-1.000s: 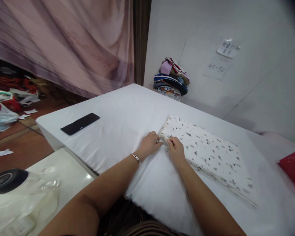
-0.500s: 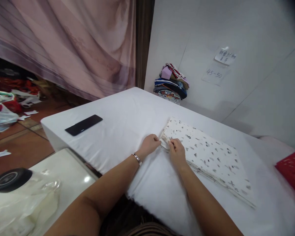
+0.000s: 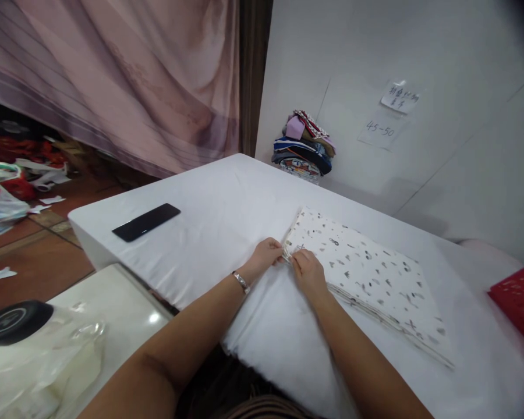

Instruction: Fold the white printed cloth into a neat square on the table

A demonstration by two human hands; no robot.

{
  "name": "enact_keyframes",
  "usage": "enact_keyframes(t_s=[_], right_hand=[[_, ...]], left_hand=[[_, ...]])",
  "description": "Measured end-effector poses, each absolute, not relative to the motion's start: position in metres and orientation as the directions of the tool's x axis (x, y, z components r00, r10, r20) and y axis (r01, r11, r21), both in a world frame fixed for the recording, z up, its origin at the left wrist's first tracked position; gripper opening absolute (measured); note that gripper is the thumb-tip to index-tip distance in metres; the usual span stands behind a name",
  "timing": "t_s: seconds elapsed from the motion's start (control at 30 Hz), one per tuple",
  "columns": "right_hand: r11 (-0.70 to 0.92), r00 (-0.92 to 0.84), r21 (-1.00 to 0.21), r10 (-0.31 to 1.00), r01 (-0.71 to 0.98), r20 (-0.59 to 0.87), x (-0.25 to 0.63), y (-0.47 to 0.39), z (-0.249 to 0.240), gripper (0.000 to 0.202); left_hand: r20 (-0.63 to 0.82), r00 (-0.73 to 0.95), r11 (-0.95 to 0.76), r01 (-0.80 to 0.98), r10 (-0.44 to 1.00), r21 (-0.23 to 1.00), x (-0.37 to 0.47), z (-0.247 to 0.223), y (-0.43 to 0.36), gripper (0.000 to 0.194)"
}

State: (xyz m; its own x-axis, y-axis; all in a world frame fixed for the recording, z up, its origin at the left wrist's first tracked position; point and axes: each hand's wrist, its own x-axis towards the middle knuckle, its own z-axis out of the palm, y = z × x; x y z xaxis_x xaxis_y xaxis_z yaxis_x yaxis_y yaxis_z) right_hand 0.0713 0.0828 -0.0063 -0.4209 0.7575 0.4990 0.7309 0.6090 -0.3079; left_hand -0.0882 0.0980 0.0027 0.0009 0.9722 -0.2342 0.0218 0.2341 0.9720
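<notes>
A folded white cloth (image 3: 367, 273) with a small grey and brown print lies flat in several layers on the white-covered table (image 3: 209, 203). At its near left corner, my left hand (image 3: 265, 254) pinches the edge between thumb and fingers; a bracelet (image 3: 241, 282) circles that wrist. Close beside it, my right hand (image 3: 306, 269) is closed on the same corner, fingertips pressed to the layers. The fingers partly hide the corner itself.
A black phone (image 3: 147, 222) lies on the table's left part. Folded clothes (image 3: 303, 145) are stacked by the wall. A red basket (image 3: 519, 302) stands at the right edge. Lower left, a white surface (image 3: 126, 302) holds a black round object (image 3: 17, 321) and clear plastic (image 3: 65, 361).
My right hand has moved slightly left, nearer my left hand. The cloth's corner, lifted and showing its layers before, now lies flatter between my fingers.
</notes>
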Motion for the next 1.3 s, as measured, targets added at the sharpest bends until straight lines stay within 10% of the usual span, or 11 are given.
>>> enact_keyframes(t_s=[0.23, 0.7, 1.3], right_hand=[[0.618, -0.454, -0.244, 0.743, 0.747, 0.492, 0.070, 0.083, -0.008, 0.025], [0.620, -0.506, -0.178, 0.747, 0.764, 0.432, 0.109, 0.065, -0.008, 0.023], [0.314, -0.297, -0.412, 0.949, 0.855, 0.108, 0.113, 0.197, 0.045, 0.029]], left_hand=[[-0.209, 0.005, 0.209, -0.014, 0.978, 0.978, -0.090, 0.004, 0.096, 0.019], [0.064, -0.080, -0.008, 0.559, 0.995, 0.829, -0.091, 0.006, 0.091, 0.010], [-0.035, -0.041, 0.054, 0.720, 0.999, 0.692, -0.088, 0.017, 0.085, 0.017]])
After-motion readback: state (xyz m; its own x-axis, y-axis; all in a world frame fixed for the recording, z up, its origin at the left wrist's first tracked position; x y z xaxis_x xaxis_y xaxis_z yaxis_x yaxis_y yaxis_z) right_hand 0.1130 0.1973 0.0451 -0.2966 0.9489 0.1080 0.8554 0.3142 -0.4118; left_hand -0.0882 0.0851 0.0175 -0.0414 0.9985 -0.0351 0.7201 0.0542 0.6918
